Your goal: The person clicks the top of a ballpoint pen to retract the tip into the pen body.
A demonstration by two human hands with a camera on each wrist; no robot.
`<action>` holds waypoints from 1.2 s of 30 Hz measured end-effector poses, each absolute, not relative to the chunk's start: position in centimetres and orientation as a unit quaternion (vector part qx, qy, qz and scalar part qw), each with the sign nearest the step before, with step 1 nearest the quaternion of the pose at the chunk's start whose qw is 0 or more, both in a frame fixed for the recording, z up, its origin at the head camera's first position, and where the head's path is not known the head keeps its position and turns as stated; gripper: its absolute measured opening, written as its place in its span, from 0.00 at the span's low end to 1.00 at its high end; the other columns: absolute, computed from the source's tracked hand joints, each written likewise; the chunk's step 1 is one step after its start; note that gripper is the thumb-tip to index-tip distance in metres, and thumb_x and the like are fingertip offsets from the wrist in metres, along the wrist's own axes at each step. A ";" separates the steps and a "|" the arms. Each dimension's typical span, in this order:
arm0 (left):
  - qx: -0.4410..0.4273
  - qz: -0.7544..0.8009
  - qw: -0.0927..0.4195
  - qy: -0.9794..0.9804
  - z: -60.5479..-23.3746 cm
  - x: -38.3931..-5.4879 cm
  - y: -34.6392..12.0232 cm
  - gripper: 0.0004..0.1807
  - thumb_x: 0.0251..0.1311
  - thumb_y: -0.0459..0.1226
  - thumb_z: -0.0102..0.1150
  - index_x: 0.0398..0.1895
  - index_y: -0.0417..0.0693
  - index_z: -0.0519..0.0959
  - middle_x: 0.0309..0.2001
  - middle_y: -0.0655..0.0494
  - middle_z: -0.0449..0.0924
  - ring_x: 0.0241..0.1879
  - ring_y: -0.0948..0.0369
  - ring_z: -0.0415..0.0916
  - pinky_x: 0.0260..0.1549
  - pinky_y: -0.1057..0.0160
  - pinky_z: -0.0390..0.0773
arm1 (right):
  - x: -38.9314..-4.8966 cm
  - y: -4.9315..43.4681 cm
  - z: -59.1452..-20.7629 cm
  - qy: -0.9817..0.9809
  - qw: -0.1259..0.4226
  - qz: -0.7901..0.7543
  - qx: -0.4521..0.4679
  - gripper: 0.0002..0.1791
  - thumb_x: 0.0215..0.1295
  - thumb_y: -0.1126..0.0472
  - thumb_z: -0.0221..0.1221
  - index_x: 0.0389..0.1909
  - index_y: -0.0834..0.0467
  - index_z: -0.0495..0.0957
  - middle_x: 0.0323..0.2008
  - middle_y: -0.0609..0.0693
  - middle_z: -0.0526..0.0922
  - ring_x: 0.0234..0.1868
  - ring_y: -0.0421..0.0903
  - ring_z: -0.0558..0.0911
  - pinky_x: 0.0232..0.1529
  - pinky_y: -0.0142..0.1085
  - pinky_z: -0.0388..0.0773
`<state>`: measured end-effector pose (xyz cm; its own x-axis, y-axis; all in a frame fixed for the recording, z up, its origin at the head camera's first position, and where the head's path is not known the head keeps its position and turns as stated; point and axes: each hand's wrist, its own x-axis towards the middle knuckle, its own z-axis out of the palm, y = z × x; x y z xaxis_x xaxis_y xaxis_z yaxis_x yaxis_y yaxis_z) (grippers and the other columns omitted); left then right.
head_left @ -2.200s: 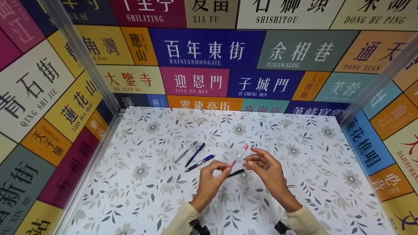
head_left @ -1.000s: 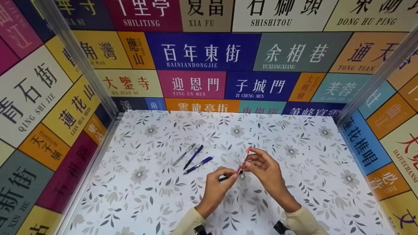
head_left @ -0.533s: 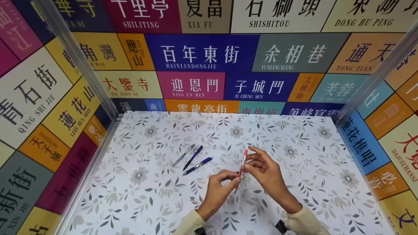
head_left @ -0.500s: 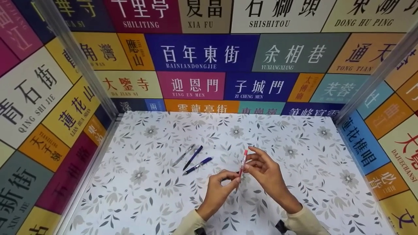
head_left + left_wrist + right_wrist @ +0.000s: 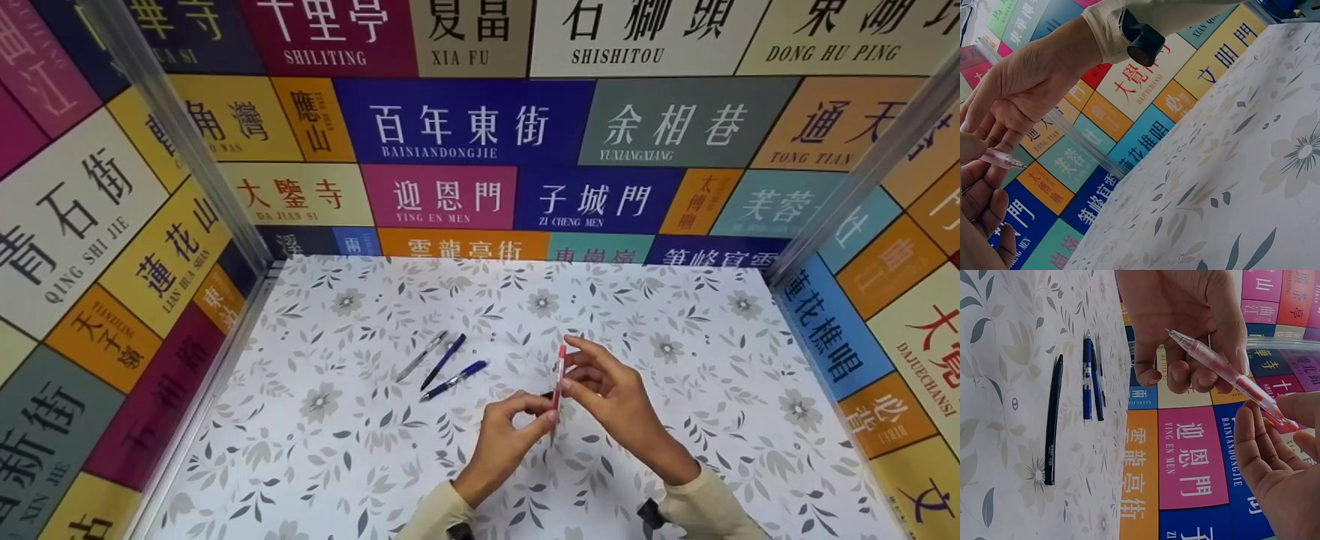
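Note:
A pink click pen (image 5: 561, 367) with a clear barrel stands nearly upright between both hands, above the table. My left hand (image 5: 506, 431) pinches its lower part with thumb and fingers. At the pen's upper part, the right hand (image 5: 622, 394) has its thumb and fingers on the barrel and pink end. In the right wrist view the metal tip of the pink pen (image 5: 1221, 370) points towards the left palm (image 5: 1185, 304). Below the hands lies a black pen (image 5: 1053, 422), mostly hidden behind the left hand in the head view.
Left of the hands, a blue clicker pen (image 5: 454, 380), a slim dark blue pen (image 5: 443, 361) and a clear grey pen (image 5: 422, 356) lie side by side on the flower-patterned table (image 5: 337, 465). Sign-covered panels (image 5: 465, 120) enclose the back and both sides.
My right fingers, apart from the pink pen at first, have come onto it. The pen has swung from slanted to nearly upright. The left hand has shifted right, covering most of the black pen.

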<state>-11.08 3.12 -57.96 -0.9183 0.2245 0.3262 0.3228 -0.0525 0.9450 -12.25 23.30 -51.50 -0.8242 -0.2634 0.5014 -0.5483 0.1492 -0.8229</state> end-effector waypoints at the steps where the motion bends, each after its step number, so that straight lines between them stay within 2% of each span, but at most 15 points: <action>1: -0.200 -0.699 0.034 -0.686 -57.9 -11.1 3.1 0.03 0.69 0.35 0.75 0.42 0.47 0.93 0.36 0.53 0.90 0.40 0.63 0.84 0.48 0.54 0.84 | -12.3 23.3 -51.4 -0.750 0.119 0.591 0.272 0.35 0.72 0.77 0.66 0.78 0.62 0.73 0.48 0.66 0.84 0.44 0.50 0.90 0.48 0.35 0.88; 7: -0.203 -0.701 0.030 -0.683 -57.6 -11.1 3.0 0.04 0.69 0.35 0.75 0.43 0.47 0.93 0.37 0.53 0.90 0.41 0.63 0.84 0.49 0.61 0.82 | -12.1 23.3 -51.2 -0.760 0.111 0.582 0.268 0.34 0.72 0.76 0.67 0.77 0.59 0.74 0.50 0.58 0.85 0.46 0.50 0.90 0.51 0.34 0.87; 16: -0.209 -0.705 0.024 -0.678 -57.4 -10.9 2.9 0.04 0.70 0.35 0.75 0.44 0.46 0.93 0.38 0.51 0.91 0.42 0.63 0.84 0.49 0.60 0.83 | -12.2 23.1 -51.1 -0.756 0.111 0.578 0.286 0.34 0.72 0.77 0.67 0.77 0.62 0.74 0.48 0.59 0.86 0.46 0.49 0.89 0.51 0.34 0.87; 20: -0.210 -0.706 0.019 -0.676 -57.4 -10.8 2.9 0.05 0.70 0.36 0.75 0.44 0.46 0.93 0.38 0.51 0.91 0.42 0.64 0.84 0.48 0.63 0.82 | -12.1 23.1 -51.0 -0.754 0.109 0.579 0.292 0.34 0.71 0.77 0.67 0.77 0.61 0.75 0.48 0.58 0.86 0.46 0.51 0.89 0.51 0.34 0.87; 26: -0.215 -0.707 0.007 -0.674 -57.2 -10.8 2.8 0.05 0.71 0.36 0.74 0.45 0.47 0.93 0.40 0.52 0.91 0.43 0.63 0.84 0.50 0.61 0.82 | -12.0 23.1 -51.0 -0.751 0.108 0.582 0.292 0.35 0.70 0.78 0.68 0.77 0.61 0.74 0.48 0.57 0.87 0.46 0.54 0.90 0.50 0.35 0.88; 36: -0.219 -0.715 -0.003 -0.664 -57.0 -10.6 3.0 0.06 0.71 0.34 0.73 0.46 0.43 0.93 0.40 0.50 0.91 0.43 0.64 0.85 0.49 0.63 0.82 | -11.5 23.2 -50.8 -0.746 0.100 0.592 0.288 0.33 0.70 0.79 0.67 0.75 0.62 0.76 0.48 0.58 0.87 0.48 0.48 0.90 0.50 0.37 0.89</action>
<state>-10.62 3.00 -57.03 -0.9042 0.2942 0.3096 0.2869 -0.1188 0.9506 -11.55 23.23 -50.82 -0.8140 -0.3114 0.4904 -0.5486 0.1342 -0.8253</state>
